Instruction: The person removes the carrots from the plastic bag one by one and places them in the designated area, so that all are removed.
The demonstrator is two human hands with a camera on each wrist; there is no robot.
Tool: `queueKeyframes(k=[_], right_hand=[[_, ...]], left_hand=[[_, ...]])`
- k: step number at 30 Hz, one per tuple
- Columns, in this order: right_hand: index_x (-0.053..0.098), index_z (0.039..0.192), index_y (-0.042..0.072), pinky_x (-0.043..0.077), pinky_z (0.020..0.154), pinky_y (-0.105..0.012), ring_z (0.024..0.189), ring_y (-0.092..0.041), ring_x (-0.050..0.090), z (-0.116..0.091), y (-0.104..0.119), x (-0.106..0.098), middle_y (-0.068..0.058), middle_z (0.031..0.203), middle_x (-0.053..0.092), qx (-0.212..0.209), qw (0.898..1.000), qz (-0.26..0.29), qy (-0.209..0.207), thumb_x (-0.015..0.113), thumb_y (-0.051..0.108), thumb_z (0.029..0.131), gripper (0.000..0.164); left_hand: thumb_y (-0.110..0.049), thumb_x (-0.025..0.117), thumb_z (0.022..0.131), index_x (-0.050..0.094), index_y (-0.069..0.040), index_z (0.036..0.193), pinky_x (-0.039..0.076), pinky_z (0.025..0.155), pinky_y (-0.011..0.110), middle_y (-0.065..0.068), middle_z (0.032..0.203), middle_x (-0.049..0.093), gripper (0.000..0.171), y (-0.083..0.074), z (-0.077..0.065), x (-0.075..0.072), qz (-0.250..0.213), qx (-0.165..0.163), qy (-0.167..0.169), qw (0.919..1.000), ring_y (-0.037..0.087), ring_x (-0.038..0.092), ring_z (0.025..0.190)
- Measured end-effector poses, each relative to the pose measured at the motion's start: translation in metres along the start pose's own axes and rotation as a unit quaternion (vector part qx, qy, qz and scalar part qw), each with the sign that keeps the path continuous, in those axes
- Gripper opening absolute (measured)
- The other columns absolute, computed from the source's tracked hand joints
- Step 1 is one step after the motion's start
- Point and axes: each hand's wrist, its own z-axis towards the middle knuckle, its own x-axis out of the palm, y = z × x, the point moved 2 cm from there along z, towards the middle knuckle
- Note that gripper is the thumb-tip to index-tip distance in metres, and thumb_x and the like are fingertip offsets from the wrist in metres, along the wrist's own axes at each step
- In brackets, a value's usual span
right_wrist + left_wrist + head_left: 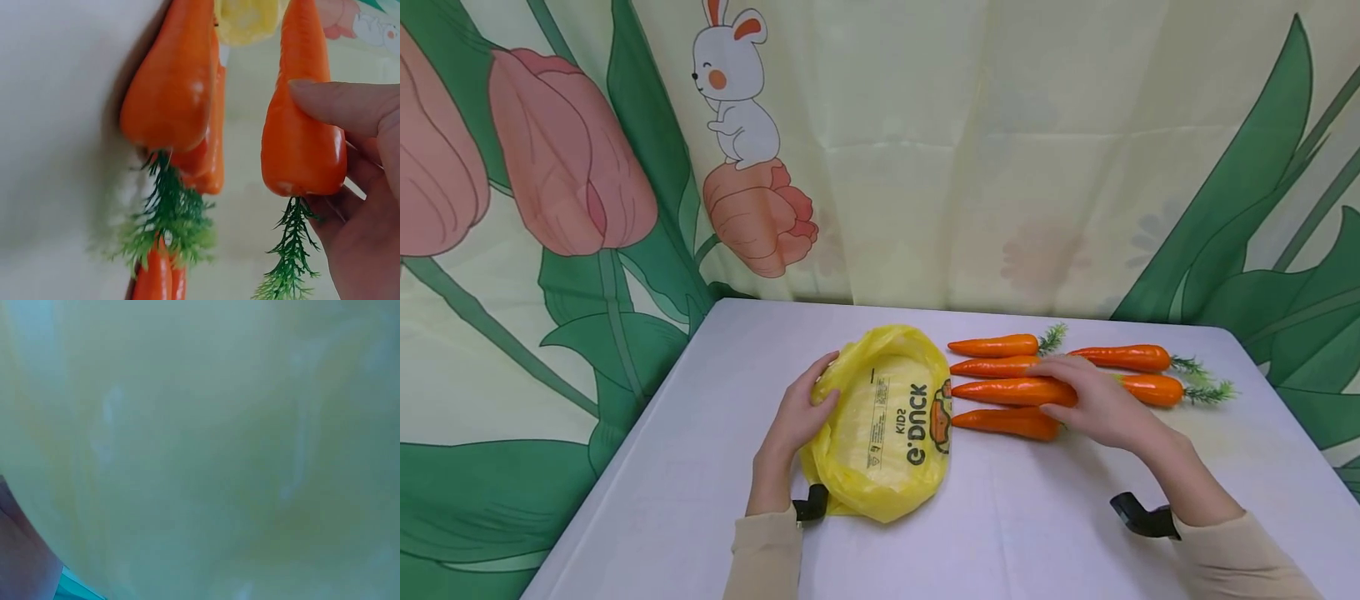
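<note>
A yellow plastic bag lies with its mouth opened into a wide oval, printed lettering visible on it. My left hand holds its left rim, with the thumb on the inner side. Bag film fills nearly all of the left wrist view, hiding most of that hand. To the right of the bag, my right hand grips an orange carrot near its thick end. In the right wrist view, this carrot is raised above the table, green top hanging below the thumb and fingers.
Several more carrots lie around the held one: one at the back, one in front, and two farther right, including an upper one. The white tabletop ends at a printed curtain behind.
</note>
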Motion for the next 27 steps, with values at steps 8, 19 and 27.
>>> queueKeyframes(k=[8, 19, 27], right_hand=[[0.067, 0.125, 0.003, 0.048, 0.094, -0.061, 0.115, -0.040, 0.056, -0.013, -0.021, -0.014, -0.017, 0.123, 0.064, -0.010, 1.000, -0.013, -0.018, 0.082, 0.001, 0.081, 0.046], [0.066, 0.125, 0.001, 0.049, 0.088, -0.064, 0.110, -0.043, 0.054, -0.034, -0.056, -0.029, -0.022, 0.124, 0.062, 0.034, 0.999, -0.029, -0.028, 0.083, 0.000, 0.080, 0.049], [0.066, 0.120, 0.001, 0.049, 0.081, -0.053, 0.101, -0.038, 0.054, -0.044, -0.084, -0.035, -0.022, 0.119, 0.062, 0.041, 0.997, -0.050, -0.049, 0.084, -0.003, 0.076, 0.048]], left_hand=[[-0.008, 0.064, 0.097, 0.045, -0.016, 0.153, 0.045, 0.103, 0.053, 0.011, 0.149, 0.049, 0.059, 0.001, 0.001, 0.002, 0.002, 0.000, 0.002, 1.0000, 0.033, 0.050, 0.131], [-0.009, 0.064, 0.097, 0.046, -0.015, 0.152, 0.044, 0.104, 0.053, 0.011, 0.148, 0.050, 0.058, -0.001, 0.001, 0.002, 0.007, -0.002, 0.000, 1.0000, 0.033, 0.050, 0.131], [-0.009, 0.064, 0.097, 0.047, -0.015, 0.152, 0.042, 0.106, 0.053, 0.010, 0.149, 0.049, 0.058, 0.001, 0.000, 0.000, 0.009, 0.002, 0.000, 1.0000, 0.032, 0.048, 0.133]])
